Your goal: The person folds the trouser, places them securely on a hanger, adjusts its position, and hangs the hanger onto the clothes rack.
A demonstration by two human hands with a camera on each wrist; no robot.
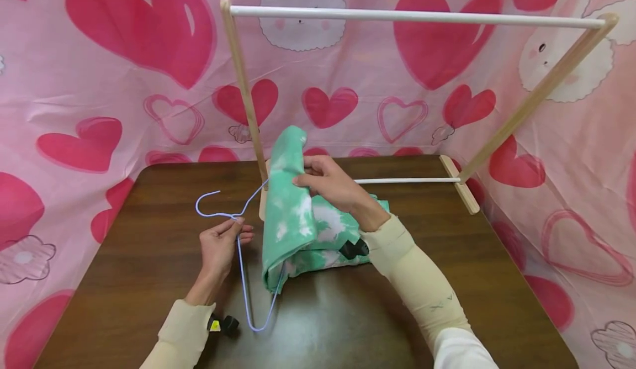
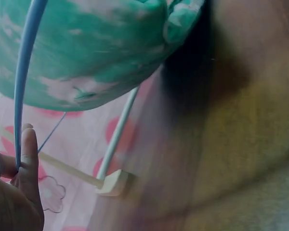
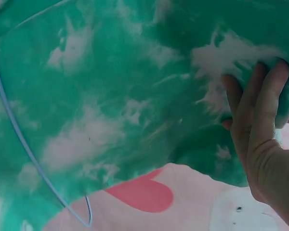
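Note:
A lilac wire clothes hanger point(image 1: 243, 280) stands tilted over the table, its hook to the left. Near the hook's base, my left hand point(image 1: 221, 244) pinches the wire between thumb and fingers. Folded green-and-white tie-dye cloth point(image 1: 288, 209) drapes over the hanger's far side, and the hanger's rounded end sticks out below it. My right hand point(image 1: 333, 186) grips the cloth's right edge, thumb on the near face. In the right wrist view, the right hand's fingers point(image 3: 267, 103) lie against the cloth, with the hanger wire point(image 3: 24, 139) at left.
Behind the cloth stands a rack with wooden legs point(image 1: 536, 98), a white top rail point(image 1: 417, 17) and a low white bar point(image 1: 407, 180). Its right foot point(image 1: 459, 186) sits near the brown table's point(image 1: 149, 236) back right corner. Pink heart-print fabric point(image 1: 179, 70) surrounds the table.

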